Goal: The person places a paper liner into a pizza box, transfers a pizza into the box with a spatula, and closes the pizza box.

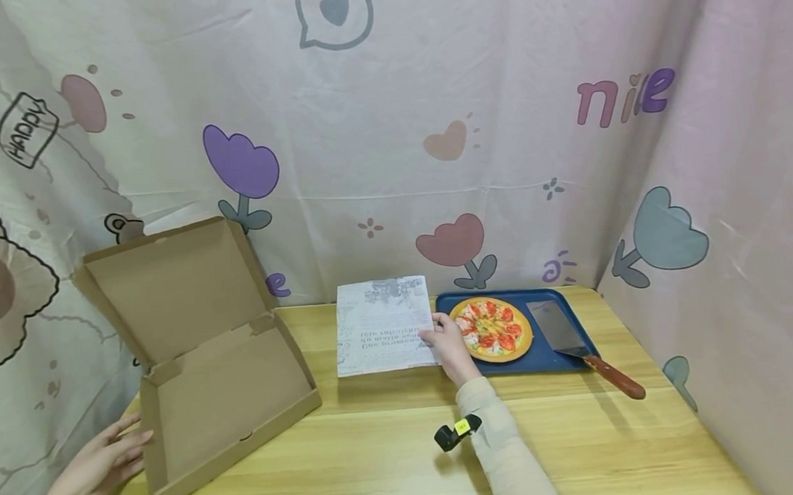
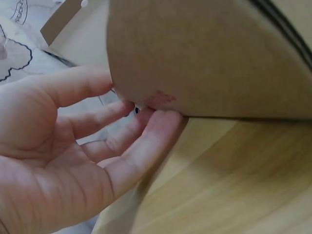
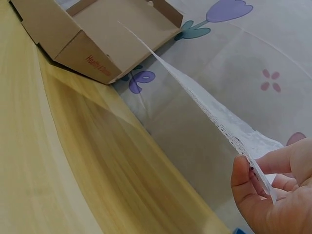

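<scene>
My right hand (image 1: 454,349) pinches the right edge of a white sheet of paper with grey print (image 1: 382,338), thumb on one face and fingers on the other. Seen edge-on in the right wrist view, the paper (image 3: 209,109) is held up above the table. On the left stands an opened cardboard pizza box (image 1: 225,391), its lid (image 1: 176,289) tilted up and back against the curtain. My left hand (image 1: 101,465) is at the box's left side. In the left wrist view its extended fingertips touch the box's lower corner (image 2: 156,95).
A blue tray (image 1: 510,368) at the back right bears a pizza (image 1: 493,328) and a pizza server (image 1: 558,329), whose wooden handle (image 1: 615,378) sticks out past the tray's front edge. A patterned curtain (image 1: 377,129) hangs behind the wooden table (image 1: 354,459).
</scene>
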Demonstrator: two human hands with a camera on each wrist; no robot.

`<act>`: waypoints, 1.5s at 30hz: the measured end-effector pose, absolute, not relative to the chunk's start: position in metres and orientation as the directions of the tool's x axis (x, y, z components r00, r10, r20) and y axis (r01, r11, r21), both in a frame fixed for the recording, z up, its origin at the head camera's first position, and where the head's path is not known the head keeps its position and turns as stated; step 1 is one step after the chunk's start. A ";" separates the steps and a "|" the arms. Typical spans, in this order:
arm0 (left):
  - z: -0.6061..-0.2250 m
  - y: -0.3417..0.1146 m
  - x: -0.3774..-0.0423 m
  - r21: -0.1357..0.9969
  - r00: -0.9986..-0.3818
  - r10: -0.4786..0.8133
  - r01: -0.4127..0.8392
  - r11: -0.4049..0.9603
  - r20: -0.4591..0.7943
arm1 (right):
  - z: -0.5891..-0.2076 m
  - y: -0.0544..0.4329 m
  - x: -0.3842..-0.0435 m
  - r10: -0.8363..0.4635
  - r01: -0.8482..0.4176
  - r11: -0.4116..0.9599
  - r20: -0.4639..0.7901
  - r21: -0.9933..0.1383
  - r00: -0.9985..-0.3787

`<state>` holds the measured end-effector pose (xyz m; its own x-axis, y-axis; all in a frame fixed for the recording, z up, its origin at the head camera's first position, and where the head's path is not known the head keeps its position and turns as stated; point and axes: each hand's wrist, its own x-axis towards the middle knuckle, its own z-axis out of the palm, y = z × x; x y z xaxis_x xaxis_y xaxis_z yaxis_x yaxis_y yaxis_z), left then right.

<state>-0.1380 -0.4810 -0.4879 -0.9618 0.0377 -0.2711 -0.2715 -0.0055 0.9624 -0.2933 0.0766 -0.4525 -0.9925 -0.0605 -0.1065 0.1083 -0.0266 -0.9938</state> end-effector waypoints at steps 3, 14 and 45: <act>-0.494 -0.482 -0.136 0.975 -0.977 0.073 -0.208 -0.085 -0.202 | -0.462 0.075 -0.299 -0.055 0.103 -0.030 -0.101 -0.994 -0.993; -0.493 -0.473 -0.145 0.949 -0.957 0.017 -0.286 0.132 -0.291 | -0.469 0.054 -0.298 -0.115 0.067 -0.027 -0.064 -0.997 -0.991; -0.487 -0.435 -0.175 0.916 -0.934 0.067 -0.328 0.233 -0.351 | -0.432 -0.049 -0.303 -0.310 0.097 -0.033 -0.082 -0.995 -0.947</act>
<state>-0.1747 -0.4354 -0.4866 -0.9339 0.0673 -0.3513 -0.3277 0.2326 0.9157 -0.3029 -0.0487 -0.4318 -0.9470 -0.3104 -0.0822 0.0972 -0.0332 -0.9947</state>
